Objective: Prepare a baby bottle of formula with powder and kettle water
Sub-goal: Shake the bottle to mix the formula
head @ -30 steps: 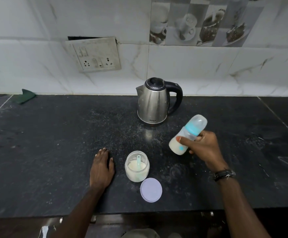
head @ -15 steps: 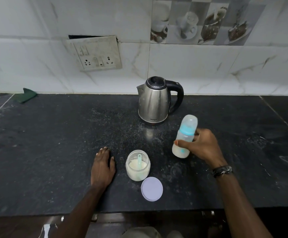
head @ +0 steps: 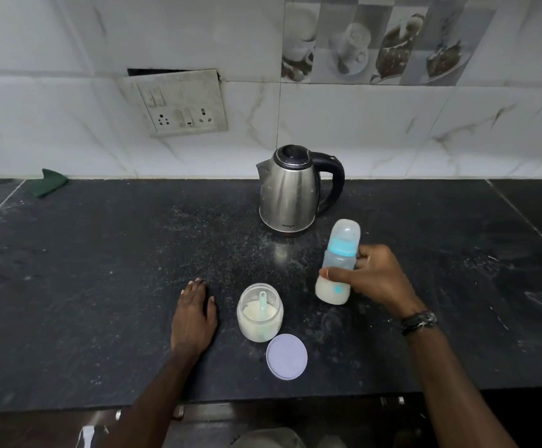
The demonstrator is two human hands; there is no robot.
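Looks like the mixing stage is about wrapped up. The right hand (head: 373,279) is wrapped around the baby bottle (head: 337,263), capped, roughly upright, milky formula in the bottom, held just in front of the kettle (head: 290,189); can't tell if its base is touching the bench (head: 101,270). The left hand (head: 193,315) rests flat and empty on the bench, right beside the open powder jar (head: 260,313) with the scoop (head: 263,303) inside. The jar lid (head: 286,356) lies loose nearby. My guess for next: set the bottle down steady, then put the lid on the jar.
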